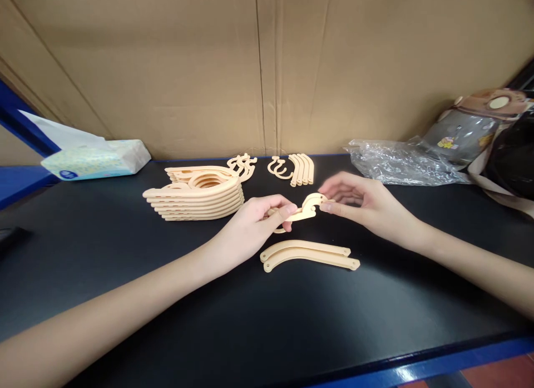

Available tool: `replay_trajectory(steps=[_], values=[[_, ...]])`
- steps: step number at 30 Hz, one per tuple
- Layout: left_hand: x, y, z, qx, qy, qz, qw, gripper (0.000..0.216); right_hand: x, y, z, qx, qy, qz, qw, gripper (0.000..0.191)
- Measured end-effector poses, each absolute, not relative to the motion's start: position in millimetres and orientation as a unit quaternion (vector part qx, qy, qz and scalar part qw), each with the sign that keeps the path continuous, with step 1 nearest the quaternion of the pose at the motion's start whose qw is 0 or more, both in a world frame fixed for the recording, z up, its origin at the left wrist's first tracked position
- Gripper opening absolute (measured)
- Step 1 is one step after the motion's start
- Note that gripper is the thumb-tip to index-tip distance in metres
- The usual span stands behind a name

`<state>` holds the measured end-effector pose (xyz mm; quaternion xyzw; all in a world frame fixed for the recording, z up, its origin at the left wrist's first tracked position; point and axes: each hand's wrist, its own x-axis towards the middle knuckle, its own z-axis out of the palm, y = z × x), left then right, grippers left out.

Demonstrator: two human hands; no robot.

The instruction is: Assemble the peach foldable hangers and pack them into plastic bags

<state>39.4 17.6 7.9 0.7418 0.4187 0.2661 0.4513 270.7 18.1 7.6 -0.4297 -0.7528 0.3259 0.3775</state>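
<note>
Both hands meet over the middle of a black table (125,276). The left hand (254,224) grips a small peach plastic hook piece (306,205) between thumb and fingers, holding it just above the tabletop. The right hand (367,204) touches the curved end of the same piece with its fingertips, the other fingers loosely spread.

Just in front of the hands, flat on the table, lie two curved arms (308,255) of the same plastic, side by side and touching. Left of the hands stands a neat stack of folded hangers (196,199), close to the left hand. Behind, near the cardboard wall (258,65), lie a small cluster of hooks (242,166) and a row of more arm pieces (298,169).

A tissue pack (95,157) sits far left. A crumpled clear bag (396,162) lies just behind the right hand, with a grey container (463,132) beyond it. Nothing lies between the hands and the loose parts.
</note>
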Motion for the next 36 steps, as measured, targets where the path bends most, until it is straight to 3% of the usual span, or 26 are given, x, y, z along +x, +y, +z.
replay_trajectory(steps=[13, 24, 30, 36], values=[[37, 15, 7, 0.786, 0.409, 0.261, 0.384, 0.019, 272, 16, 13, -0.430, -0.773, 0.310, 0.349, 0.020], [34, 23, 4, 0.848, 0.431, 0.254, 0.179, 0.016, 280, 28, 10, -0.440, -0.739, 0.370, 0.351, 0.026], [31, 28, -2, 0.925, 0.312, 0.213, -0.044, 0.015, 283, 34, 6, -0.456, -0.729, 0.382, 0.338, 0.029], [31, 29, -4, 0.926, 0.306, 0.207, -0.078, 0.018, 288, 40, 5, -0.468, -0.733, 0.372, 0.324, 0.031]])
